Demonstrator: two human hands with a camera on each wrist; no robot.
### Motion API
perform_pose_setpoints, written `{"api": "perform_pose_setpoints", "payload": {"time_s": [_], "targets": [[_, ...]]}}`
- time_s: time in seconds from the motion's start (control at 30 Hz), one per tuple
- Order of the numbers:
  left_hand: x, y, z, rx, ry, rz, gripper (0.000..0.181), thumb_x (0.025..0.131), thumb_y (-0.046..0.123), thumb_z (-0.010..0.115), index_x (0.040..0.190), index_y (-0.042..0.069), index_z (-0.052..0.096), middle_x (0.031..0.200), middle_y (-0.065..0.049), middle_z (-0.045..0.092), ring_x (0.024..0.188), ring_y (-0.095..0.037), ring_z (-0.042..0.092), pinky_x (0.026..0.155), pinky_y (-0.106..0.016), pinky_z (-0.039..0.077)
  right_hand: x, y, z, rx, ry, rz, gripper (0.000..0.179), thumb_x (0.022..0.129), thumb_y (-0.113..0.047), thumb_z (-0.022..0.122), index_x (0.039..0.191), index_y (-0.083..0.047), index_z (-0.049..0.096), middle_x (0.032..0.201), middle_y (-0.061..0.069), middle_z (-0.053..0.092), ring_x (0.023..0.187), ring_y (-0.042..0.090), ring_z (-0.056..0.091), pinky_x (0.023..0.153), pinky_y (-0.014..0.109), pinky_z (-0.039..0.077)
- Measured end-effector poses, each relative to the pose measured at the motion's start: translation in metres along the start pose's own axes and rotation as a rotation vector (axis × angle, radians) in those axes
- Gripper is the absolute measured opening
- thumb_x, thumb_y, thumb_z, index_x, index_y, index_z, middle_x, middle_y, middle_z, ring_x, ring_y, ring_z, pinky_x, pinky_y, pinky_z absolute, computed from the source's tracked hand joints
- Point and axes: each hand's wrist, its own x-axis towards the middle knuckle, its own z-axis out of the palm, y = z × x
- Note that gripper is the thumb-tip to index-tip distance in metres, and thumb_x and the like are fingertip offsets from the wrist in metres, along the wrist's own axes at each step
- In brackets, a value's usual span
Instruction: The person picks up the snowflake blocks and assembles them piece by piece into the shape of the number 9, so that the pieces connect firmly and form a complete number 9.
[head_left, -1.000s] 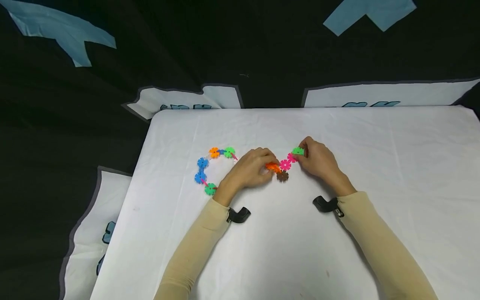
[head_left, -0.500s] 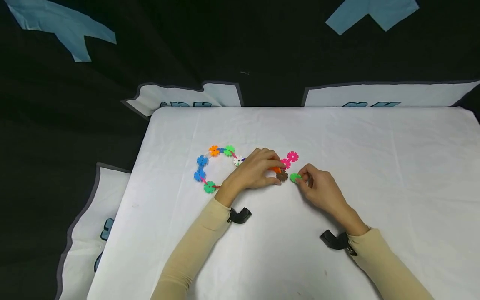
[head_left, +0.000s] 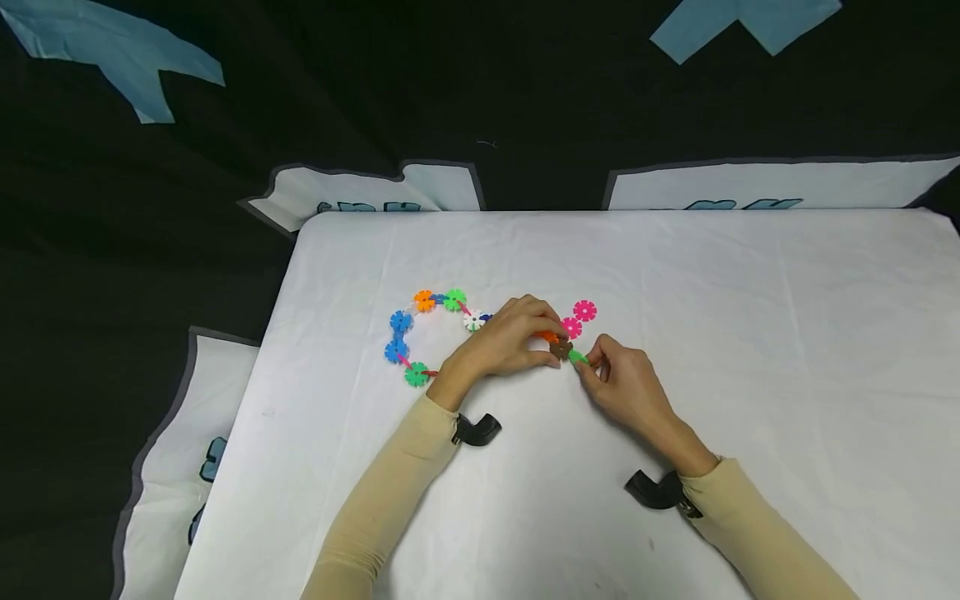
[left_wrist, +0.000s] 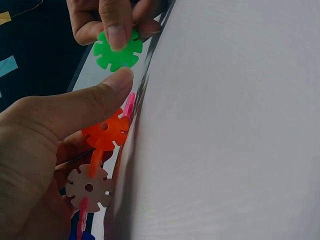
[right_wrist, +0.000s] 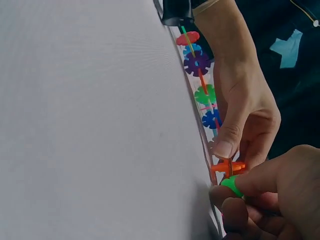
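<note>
Notched plastic building discs form a chain on the white table. My left hand pinches the brown disc between thumb and fingers, covering part of the chain. An orange disc joins just behind it. From the right, my right hand pinches a green disc by its edge. That green disc's rim meets the brown disc in the head view; the slots there are hidden by fingertips. Two linked pink discs extend away beyond the brown one.
The chain curves left through a white disc, a light green disc, an orange disc, blue discs and a darker green disc. A black wrist camera mount juts from the left sleeve. Dark cloth hangs behind the table.
My right hand has taken the green disc from beside the far pink disc, brought it toward me, then left against the brown disc. The left hand has shifted its fingers slightly around the brown disc.
</note>
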Motion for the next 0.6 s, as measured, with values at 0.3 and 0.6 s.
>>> {"api": "perform_pose_setpoints", "payload": {"time_s": [0.3,0.6], "targets": [[0.0015,-0.0032,0.0024,-0.08,0.003,-0.019,0.03,0.079,0.031,0.082,0.104,0.017,0.075,0.101,0.007,0.064,0.107,-0.012,0.052,0.099,-0.031,0.038,-0.0023,0.0039,0.0074,0.049,0.047,-0.021,0.016,0.082,0.0,0.073,0.075,-0.005,0.059,0.054,-0.001,0.05,0.048,0.003,0.039,0.045,0.019,0.032],[0.0011,-0.0037,0.0044,-0.123,0.021,-0.022,0.031,0.079,0.03,0.082,0.105,0.016,0.075,0.099,0.008,0.065,0.103,-0.01,0.053,0.1,-0.03,0.039,-0.001,0.0061,0.01,0.07,0.089,-0.07,0.019,0.08,0.001,0.075,0.072,-0.005,0.059,0.053,-0.003,0.048,0.048,0.004,0.039,0.045,0.02,0.033]]}}
